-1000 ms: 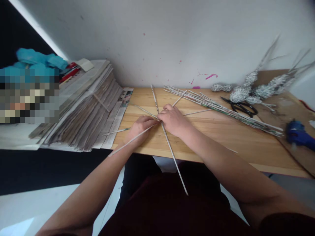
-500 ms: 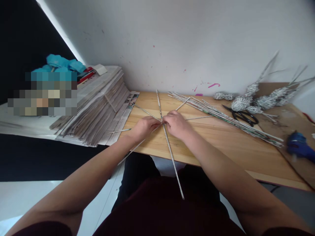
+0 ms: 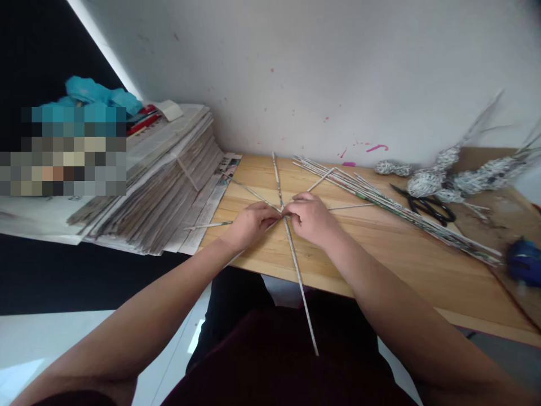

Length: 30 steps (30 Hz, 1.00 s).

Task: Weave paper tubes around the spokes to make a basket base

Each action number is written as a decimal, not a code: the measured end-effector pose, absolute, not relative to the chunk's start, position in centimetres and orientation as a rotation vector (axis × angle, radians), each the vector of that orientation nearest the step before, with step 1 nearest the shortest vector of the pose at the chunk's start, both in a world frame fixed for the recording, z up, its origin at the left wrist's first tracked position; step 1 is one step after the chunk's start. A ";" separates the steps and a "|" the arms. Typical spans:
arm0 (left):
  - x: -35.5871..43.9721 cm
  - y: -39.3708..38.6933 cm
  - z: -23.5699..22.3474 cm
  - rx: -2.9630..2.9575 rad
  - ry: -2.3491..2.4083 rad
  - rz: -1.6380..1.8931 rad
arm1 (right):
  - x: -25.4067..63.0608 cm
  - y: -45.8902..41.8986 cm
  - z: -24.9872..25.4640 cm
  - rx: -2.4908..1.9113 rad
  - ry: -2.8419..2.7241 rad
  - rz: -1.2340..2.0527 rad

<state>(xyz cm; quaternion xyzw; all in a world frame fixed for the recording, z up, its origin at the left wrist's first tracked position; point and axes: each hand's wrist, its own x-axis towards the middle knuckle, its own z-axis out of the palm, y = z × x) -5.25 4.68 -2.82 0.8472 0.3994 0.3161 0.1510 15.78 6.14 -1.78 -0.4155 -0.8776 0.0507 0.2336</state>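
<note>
Left hand (image 3: 253,225) and right hand (image 3: 310,219) pinch crossed rolled-paper sticks (image 3: 299,275) at their centre (close together). Scissors (image 3: 412,199) lie beside the stick bundle (image 3: 401,212).

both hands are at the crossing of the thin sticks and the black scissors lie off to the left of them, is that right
Not quite: the head view shows the black scissors off to the right, beside the bundle of sticks. The left hand and right hand are indeed at the crossing of the thin sticks.
</note>
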 end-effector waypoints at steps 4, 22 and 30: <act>-5.3 4.8 -2.7 2.405 1.108 0.895 | 15.7 6.0 -1.7 -1.137 -2.447 0.104; -5.6 4.6 -2.2 2.516 1.069 0.841 | 16.4 6.5 -1.9 -1.148 -2.328 0.185; -5.5 5.0 -2.7 2.583 1.069 0.815 | 16.4 6.6 -2.0 -1.185 -2.358 0.171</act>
